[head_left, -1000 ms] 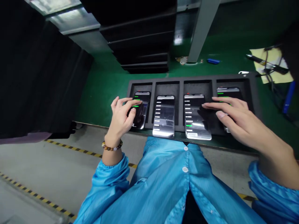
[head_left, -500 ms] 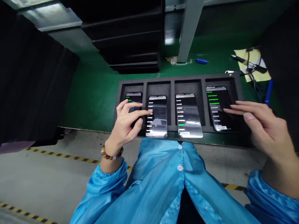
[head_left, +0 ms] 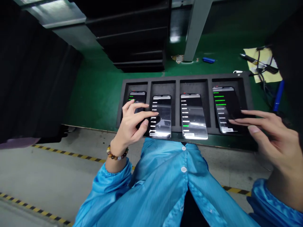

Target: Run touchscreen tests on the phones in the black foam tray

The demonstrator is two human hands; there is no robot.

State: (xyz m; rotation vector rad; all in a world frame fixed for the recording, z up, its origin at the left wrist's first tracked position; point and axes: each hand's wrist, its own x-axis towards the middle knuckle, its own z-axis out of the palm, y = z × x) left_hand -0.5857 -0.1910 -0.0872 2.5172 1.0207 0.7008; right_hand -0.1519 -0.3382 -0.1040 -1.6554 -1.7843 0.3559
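Loosely, left fingers [head_left: 145, 115] and right fingers [head_left: 254, 120] spread over phones [head_left: 163, 124]; green bench [head_left: 94, 91] beyond; striped grey floor [head_left: 54, 175].

Head view, one: from above the near edge of the green tabletop [head_left: 94, 88]; facing forward, steeply down; close over the tray [head_left: 178, 101].

Left fingers [head_left: 143, 115] partly hide the leftmost phone [head_left: 140, 97].
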